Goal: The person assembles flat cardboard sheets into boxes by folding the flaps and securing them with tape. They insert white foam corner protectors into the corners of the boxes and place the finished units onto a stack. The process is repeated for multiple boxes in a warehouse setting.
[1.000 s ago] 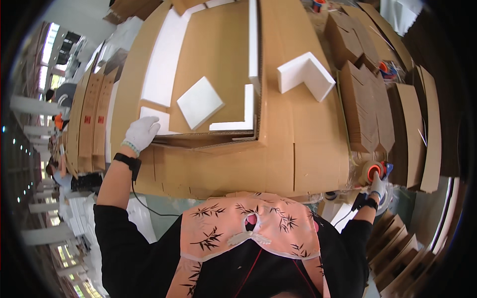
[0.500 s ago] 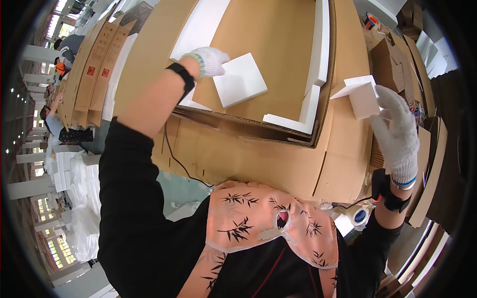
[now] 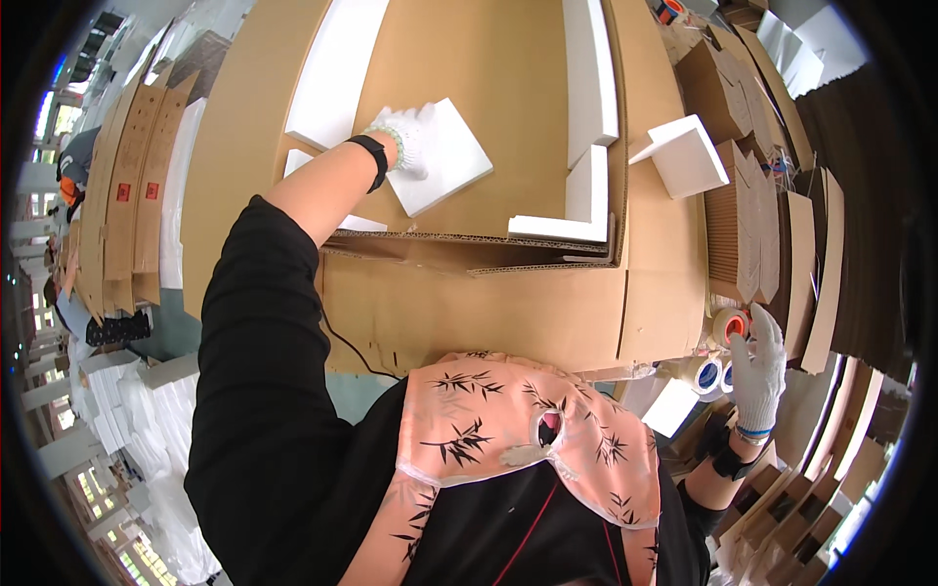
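My gloved left hand (image 3: 408,142) reaches into a large open cardboard box (image 3: 479,256) and touches the left side of a white foam square (image 3: 445,161). Its fingers are blurred and partly hidden, so I cannot tell whether they grip the square. White foam strips line the box: a long one (image 3: 337,68) at the left, another (image 3: 591,73) at the right and an L-shaped corner (image 3: 586,200) near front right. Low at the right, my gloved right hand (image 3: 759,381) has thumb and fingers apart beside an orange-cored tape roll (image 3: 730,327).
A folded white foam piece (image 3: 687,158) stands on cardboard right of the box. Blue-cored tape rolls (image 3: 702,374) lie near my right hand. Stacked cardboard pieces (image 3: 743,225) fill the right side; upright cartons (image 3: 127,195) stand at the left. A black cable (image 3: 352,352) runs before the box.
My right hand has left the folded foam piece and come down toward the tape rolls. My left hand has moved further onto the foam square. The whole view has shifted.
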Tool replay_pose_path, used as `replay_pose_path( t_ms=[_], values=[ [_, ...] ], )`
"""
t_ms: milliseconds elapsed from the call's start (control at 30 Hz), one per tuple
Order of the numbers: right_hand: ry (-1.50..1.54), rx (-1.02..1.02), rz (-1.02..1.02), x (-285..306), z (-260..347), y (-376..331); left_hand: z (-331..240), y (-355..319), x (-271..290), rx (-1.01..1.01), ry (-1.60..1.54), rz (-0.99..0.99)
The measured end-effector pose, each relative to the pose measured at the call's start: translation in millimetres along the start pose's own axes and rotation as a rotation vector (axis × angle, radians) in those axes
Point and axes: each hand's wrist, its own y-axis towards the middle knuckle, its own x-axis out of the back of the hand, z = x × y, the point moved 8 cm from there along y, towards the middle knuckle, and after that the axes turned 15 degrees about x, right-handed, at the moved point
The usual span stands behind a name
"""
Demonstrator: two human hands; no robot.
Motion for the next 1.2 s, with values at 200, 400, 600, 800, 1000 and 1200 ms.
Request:
replay_pose_path(
  t_ms=[200, 400, 600, 800, 1000, 1200],
  values=[
    [0.451, -0.294, -0.152, 2.7, -22.7, -66.8, -12.1, -33.7, -15.3, -0.029, 0.166, 0.205],
    [0.556, -0.319, -0.378, 8.7, -103.4, -93.0, -23.7, -61.2, 17.8, -0.022, -0.185, 0.034],
    [0.224, -0.33, -0.486, 31.7, -220.3, -77.1, -22.4, -115.0, 61.6, -0.162, -0.205, -0.205],
    [-0.32, -0.676, -0.395, 17.0, -389.0, -137.2, -27.6, -193.8, 50.0, -0.233, -0.159, 0.02],
    [-0.354, -0.941, 0.022, -18.5, -442.6, -135.4, -1.9, -207.0, 40.9, -0.037, -0.169, 0.033],
    [-0.307, -0.824, 0.038, -83.9, -500.0, -134.3, 17.7, -211.5, 43.3, 0.206, -0.551, -0.002]
  ],
)
